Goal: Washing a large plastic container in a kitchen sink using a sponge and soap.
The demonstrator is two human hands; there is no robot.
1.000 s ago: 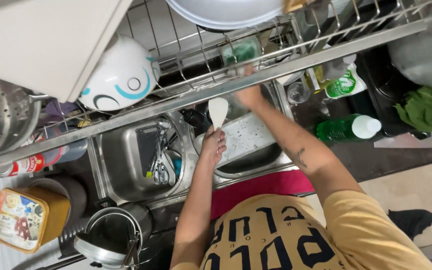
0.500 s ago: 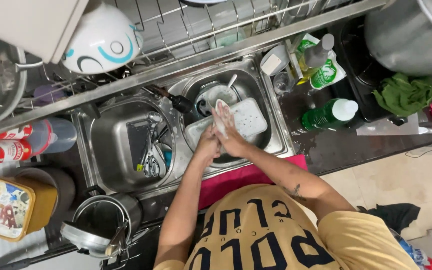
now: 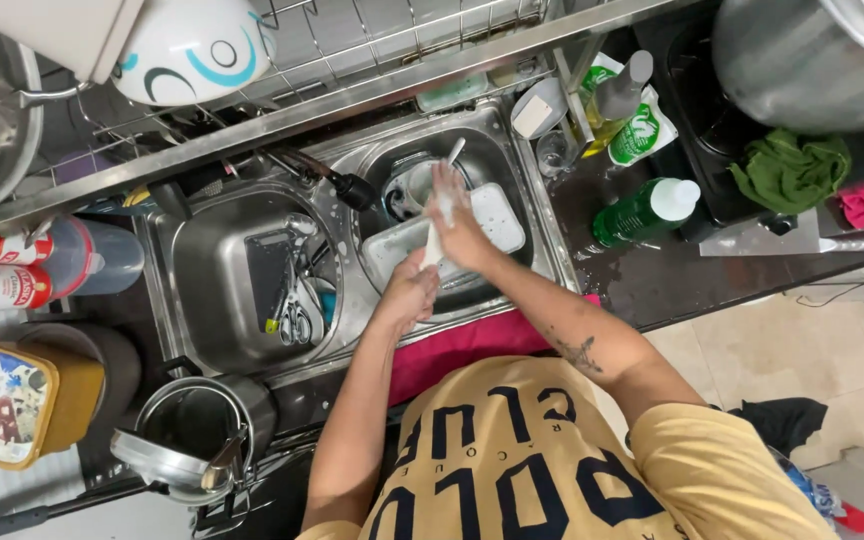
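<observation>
Overhead view of double steel sink. Both hands over right basin. Left hand clenched round lower end of white utensil. Right hand, soapy, wrapped round utensil's upper part; white tip showed above fingers. White rectangular tray lay in basin beneath hands. Black faucet just left. Green dish-soap bottle on dark counter, right.

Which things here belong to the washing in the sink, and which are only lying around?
In use:
- left hand and right hand, both on a soapy white utensil
- right sink basin
- white tray in it

Lying about:
- green bottle
- green cloth
- knife
- scissors in the other basin
</observation>
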